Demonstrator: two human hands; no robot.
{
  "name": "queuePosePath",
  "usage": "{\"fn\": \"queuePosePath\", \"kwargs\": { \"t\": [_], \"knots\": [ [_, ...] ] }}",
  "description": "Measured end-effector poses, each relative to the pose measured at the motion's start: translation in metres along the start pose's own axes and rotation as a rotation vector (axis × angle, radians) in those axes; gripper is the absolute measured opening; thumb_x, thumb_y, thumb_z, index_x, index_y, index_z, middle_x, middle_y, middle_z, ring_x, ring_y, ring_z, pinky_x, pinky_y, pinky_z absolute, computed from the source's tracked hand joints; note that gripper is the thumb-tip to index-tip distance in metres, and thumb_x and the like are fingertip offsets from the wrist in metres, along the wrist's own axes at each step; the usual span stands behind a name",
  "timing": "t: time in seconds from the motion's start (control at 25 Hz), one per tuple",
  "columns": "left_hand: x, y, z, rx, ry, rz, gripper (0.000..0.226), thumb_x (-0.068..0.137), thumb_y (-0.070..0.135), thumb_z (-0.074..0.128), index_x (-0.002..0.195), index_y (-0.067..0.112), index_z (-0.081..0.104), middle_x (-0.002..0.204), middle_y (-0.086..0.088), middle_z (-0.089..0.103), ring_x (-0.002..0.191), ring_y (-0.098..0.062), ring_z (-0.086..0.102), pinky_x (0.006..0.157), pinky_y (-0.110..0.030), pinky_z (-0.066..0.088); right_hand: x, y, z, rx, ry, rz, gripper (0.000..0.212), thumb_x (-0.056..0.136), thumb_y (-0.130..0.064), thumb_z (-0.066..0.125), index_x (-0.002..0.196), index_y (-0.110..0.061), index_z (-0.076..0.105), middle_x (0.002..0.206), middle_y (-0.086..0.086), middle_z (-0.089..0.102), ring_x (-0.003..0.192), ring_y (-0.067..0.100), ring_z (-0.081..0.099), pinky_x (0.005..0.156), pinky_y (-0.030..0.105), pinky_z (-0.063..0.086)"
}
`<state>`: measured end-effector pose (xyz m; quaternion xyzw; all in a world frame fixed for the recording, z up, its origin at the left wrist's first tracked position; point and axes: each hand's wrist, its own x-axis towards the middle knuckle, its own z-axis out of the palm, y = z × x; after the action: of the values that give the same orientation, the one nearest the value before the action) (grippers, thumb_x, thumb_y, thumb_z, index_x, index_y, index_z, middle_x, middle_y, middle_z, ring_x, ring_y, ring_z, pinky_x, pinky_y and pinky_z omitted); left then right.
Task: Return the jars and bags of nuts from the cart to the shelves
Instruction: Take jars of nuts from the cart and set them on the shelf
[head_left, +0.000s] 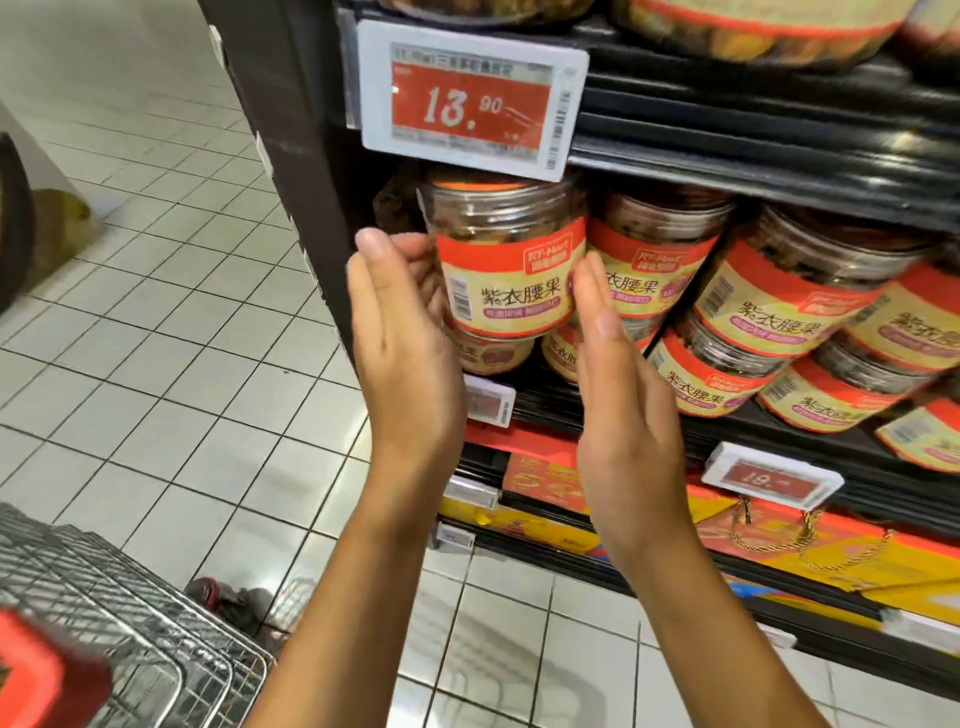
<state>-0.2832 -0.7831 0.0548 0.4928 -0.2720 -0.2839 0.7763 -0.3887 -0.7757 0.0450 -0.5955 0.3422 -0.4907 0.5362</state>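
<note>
Your left hand and right hand flank the clear plastic red-and-cream-labelled jar — fingers straight, open — atop a like jar at the 9 o'clock end of the black shelf.

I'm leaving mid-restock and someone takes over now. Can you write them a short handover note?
Left hand: open, flat against the jar on its left side.
Right hand: open, flat against its right side.
Jar: between both palms, stacked on a lower jar at the left end of the shelf.
Done: this jar is about placed.
Left: let go, then check the cart; its contents are mostly out of view.
</note>
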Motion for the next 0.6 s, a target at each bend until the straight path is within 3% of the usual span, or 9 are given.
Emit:
{"fn": "queuePosePath", "kwargs": {
  "t": [0.12,0.28,0.44,0.6],
  "knots": [
    [0.014,-0.013,-0.005,0.066,-0.089,0.054,0.047,0.099,0.037,0.02,0.113,0.007,0.053,0.116,-0.013,0.063,0.111,-0.016,0.061,0.094,-0.027,0.047,0.014,0.009,0.001,-0.106,0.011,0.068,0.055,0.09,-0.045,0.028,0.142,-0.025,0.032,0.152,-0.013,0.029,0.135,-0.011,0.024,0.114,0.014,0.02],
    [0.016,-0.028,-0.02,0.257,-0.171,0.043,0.051,0.102,0.039,0.017,0.137,0.019,0.046,0.129,0.02,0.051,0.119,0.013,0.046,0.094,-0.004,0.034,0.015,0.018,0.003,-0.201,0.032,0.057,0.058,0.091,-0.048,0.027,0.141,-0.022,0.039,0.142,-0.025,0.029,0.129,-0.02,0.022,0.106,0.001,0.018],
    [0.0,-0.035,-0.033,0.151,-0.256,0.046,0.055,0.099,0.043,0.018,0.138,0.015,0.044,0.137,0.008,0.052,0.127,0.002,0.045,0.102,-0.013,0.036,0.007,0.027,0.005,-0.172,0.067,0.008,0.052,0.094,-0.04,0.029,0.136,-0.015,0.046,0.143,-0.012,0.043,0.13,-0.012,0.034,0.112,0.019,0.027],
    [0.002,-0.035,-0.03,0.17,-0.249,0.031,0.052,0.099,0.04,0.02,0.135,0.016,0.048,0.131,0.009,0.057,0.123,0.003,0.049,0.099,-0.015,0.039,0.014,0.029,0.006,-0.167,0.087,0.021,0.052,0.093,-0.039,0.028,0.133,-0.014,0.05,0.141,-0.009,0.047,0.129,-0.01,0.037,0.111,0.016,0.028]
  ]
}}
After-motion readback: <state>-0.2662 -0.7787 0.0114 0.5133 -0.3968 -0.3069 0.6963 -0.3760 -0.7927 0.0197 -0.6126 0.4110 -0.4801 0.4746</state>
